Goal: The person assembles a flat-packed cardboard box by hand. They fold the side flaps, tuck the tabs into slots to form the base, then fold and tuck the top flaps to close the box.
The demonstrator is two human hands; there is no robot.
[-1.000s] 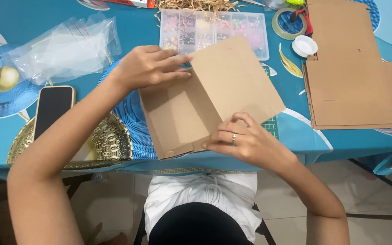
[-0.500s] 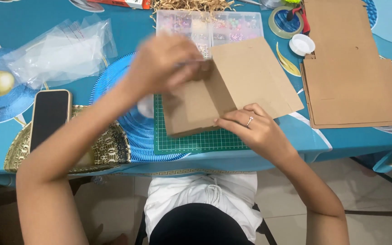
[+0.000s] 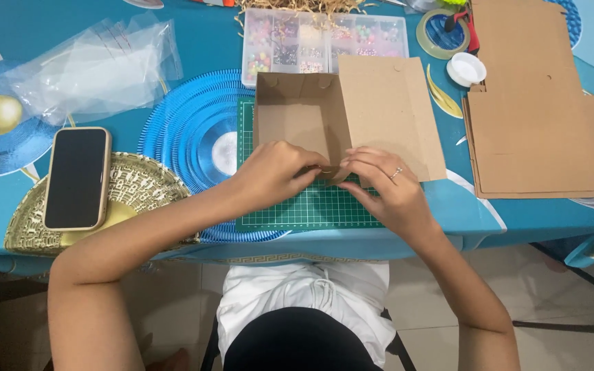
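Table [image 3: 8, 31] (blue patterned cloth): green cutting mat [image 3: 297, 209], phone [image 3: 77, 177], bead organizer [image 3: 297, 38], flat cardboard stack [image 3: 537, 130].

We reach both bare forearms inward, our left hand [image 3: 274, 172] and ringed right hand [image 3: 381, 182] meeting fingertip to fingertip, fingers curled and pinching, wrists angled towards each other.

A home craft table: patterned tablecloth [image 3: 194, 41], cutting mat [image 3: 311, 206], bead organiser [image 3: 324, 34], tiled floor [image 3: 565, 288].
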